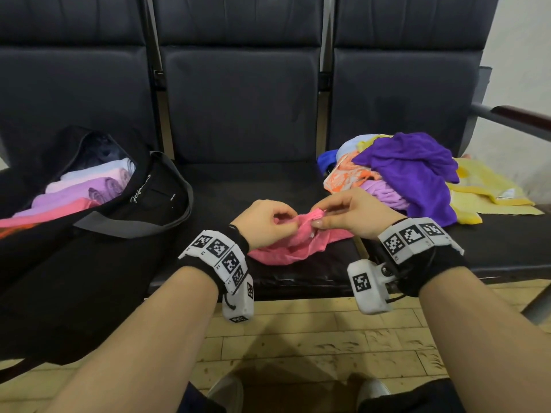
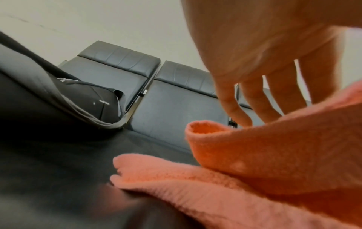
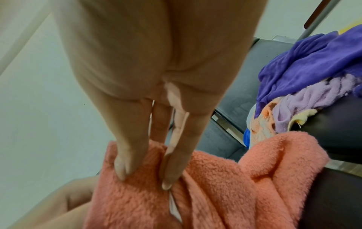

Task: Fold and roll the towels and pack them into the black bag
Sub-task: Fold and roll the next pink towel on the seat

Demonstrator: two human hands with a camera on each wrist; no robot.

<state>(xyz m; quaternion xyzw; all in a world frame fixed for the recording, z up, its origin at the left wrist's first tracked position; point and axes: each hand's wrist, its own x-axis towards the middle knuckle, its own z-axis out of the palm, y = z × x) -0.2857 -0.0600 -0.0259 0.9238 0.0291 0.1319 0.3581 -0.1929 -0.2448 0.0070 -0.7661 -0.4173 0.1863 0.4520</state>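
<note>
A pink towel (image 1: 293, 244) lies crumpled on the middle black seat, its upper edge lifted. My left hand (image 1: 269, 222) pinches that edge from the left and my right hand (image 1: 343, 213) pinches it from the right, close together. In the right wrist view my thumb and fingers (image 3: 125, 162) squeeze the fluffy pink towel (image 3: 225, 186). The left wrist view shows my fingers (image 2: 254, 99) behind a raised fold of the towel (image 2: 274, 155). The black bag (image 1: 98, 234) stands open on the left seat with several rolled towels (image 1: 86, 189) inside.
A heap of unfolded towels sits on the right seat: a purple towel (image 1: 417, 165) on top, orange (image 1: 348, 174), lilac and yellow (image 1: 489, 189) ones beneath. A metal armrest (image 1: 512, 117) sticks out at the far right. Wooden floor lies below the seat edge.
</note>
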